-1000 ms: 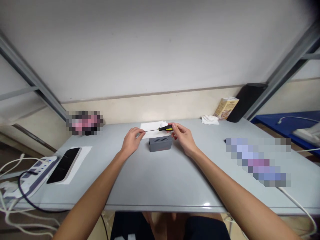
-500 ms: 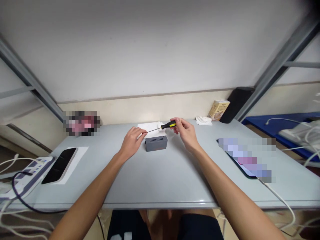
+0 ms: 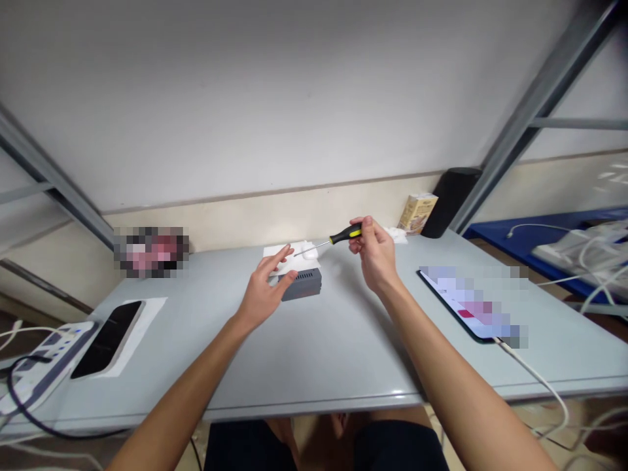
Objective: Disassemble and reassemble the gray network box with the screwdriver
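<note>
My right hand [image 3: 377, 254] is closed round the black and yellow handle of a screwdriver [image 3: 347, 233], whose thin metal shaft slants down to the left. Its tip hangs close to the fingers of my left hand [image 3: 265, 284]. That hand has thumb and fingers apart, with nothing between them. Just under my left thumb stands a dark grey box with slots along its top [image 3: 301, 285]; whether the thumb touches it I cannot tell. Behind the box lie a white sheet of paper [image 3: 275, 251] and a small white object [image 3: 310, 251].
To the left are a phone [image 3: 108, 337] on white paper and a power strip [image 3: 49, 363] with cables. A tablet [image 3: 461, 307] with a white cable lies right. A tan carton [image 3: 418, 214], crumpled tissue [image 3: 398, 235] and a black cylinder [image 3: 450, 203] stand by the wall.
My left fingers have let go of the screwdriver tip and spread apart over the box. My right hand has moved up and right with the screwdriver. The view has shifted slightly.
</note>
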`<state>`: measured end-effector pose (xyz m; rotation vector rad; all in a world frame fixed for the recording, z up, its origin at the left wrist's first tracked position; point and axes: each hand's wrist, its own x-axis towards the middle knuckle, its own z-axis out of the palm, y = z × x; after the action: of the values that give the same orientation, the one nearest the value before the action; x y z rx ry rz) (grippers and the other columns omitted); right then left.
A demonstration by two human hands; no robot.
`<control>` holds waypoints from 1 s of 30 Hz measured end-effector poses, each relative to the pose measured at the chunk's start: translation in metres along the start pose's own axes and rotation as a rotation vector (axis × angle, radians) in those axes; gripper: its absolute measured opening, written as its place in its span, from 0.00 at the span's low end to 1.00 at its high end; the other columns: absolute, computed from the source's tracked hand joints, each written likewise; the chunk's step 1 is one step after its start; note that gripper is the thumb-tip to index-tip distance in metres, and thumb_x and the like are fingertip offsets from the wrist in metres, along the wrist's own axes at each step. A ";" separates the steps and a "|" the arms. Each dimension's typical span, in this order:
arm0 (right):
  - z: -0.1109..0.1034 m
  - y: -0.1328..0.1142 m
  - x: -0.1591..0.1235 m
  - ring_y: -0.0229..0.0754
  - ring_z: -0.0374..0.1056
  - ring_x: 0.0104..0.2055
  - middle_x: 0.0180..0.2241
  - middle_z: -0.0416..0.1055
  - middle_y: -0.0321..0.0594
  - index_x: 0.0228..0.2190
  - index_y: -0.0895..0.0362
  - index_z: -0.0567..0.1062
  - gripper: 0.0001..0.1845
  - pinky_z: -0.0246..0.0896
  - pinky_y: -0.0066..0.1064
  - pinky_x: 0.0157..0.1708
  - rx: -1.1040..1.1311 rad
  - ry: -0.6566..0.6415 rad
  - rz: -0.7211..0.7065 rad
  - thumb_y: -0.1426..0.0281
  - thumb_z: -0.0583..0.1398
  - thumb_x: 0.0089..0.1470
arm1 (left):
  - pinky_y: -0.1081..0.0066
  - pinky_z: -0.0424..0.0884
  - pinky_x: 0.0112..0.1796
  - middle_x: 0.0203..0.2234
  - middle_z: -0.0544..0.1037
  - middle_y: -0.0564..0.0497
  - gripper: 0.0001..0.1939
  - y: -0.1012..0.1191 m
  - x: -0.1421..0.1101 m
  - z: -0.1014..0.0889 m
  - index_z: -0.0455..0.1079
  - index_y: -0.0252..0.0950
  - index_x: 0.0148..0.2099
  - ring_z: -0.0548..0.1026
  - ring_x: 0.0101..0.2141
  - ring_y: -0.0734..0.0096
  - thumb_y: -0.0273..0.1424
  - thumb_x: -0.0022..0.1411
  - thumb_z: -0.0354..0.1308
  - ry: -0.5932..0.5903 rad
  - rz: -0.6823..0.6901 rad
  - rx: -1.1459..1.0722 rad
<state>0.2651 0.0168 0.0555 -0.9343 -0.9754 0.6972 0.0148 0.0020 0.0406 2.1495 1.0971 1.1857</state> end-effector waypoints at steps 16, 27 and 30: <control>-0.011 0.002 0.006 0.34 0.54 0.21 0.22 0.59 0.31 0.30 0.53 0.75 0.29 0.51 0.30 0.22 -0.098 0.110 -0.069 0.39 0.61 0.56 | 0.52 0.66 0.60 0.58 0.79 0.46 0.19 -0.008 -0.008 0.016 0.69 0.44 0.66 0.74 0.57 0.59 0.34 0.78 0.47 -0.208 0.245 0.300; -0.010 -0.002 0.001 0.34 0.55 0.23 0.23 0.61 0.32 0.30 0.54 0.77 0.28 0.51 0.28 0.23 -0.106 0.039 -0.104 0.40 0.62 0.56 | 0.56 0.67 0.55 0.57 0.79 0.47 0.22 -0.003 -0.009 0.013 0.66 0.45 0.69 0.76 0.51 0.61 0.32 0.79 0.44 -0.239 0.265 0.354; -0.008 -0.006 -0.001 0.34 0.53 0.22 0.23 0.58 0.31 0.35 0.53 0.78 0.27 0.52 0.29 0.23 -0.087 -0.017 -0.086 0.41 0.62 0.57 | 0.57 0.68 0.53 0.57 0.79 0.46 0.23 0.001 -0.008 0.012 0.66 0.45 0.70 0.76 0.50 0.60 0.31 0.78 0.43 -0.274 0.264 0.412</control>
<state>0.2729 0.0104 0.0586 -0.9582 -1.0616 0.5945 0.0229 -0.0055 0.0308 2.7448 1.0247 0.7780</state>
